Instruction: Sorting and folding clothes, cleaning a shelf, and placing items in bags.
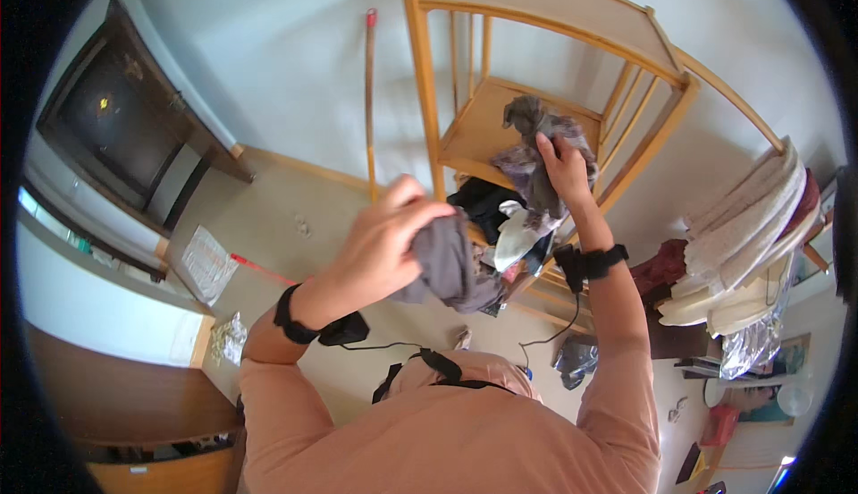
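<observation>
My left hand (375,246) pinches a dark grey cloth garment (442,259), which hangs bunched in front of the wooden rack. Farther right, my right hand (563,165) is closed on a crumpled grey and purple patterned garment (536,118), held over the rack's middle shelf (482,125). On the level beneath lies a pile of clothes, among them a black garment (486,202) and a white cloth (513,242). The patterned garment's lower end hangs down by this pile, and I cannot tell whether the two touch.
The wooden rack (422,91) stands against the wall. A pole (370,105) leans left of it. Light-coloured towels (751,212) hang from a bar at the right. A dark plastic bag (576,360) lies on the floor. Far left is a dark door (114,118).
</observation>
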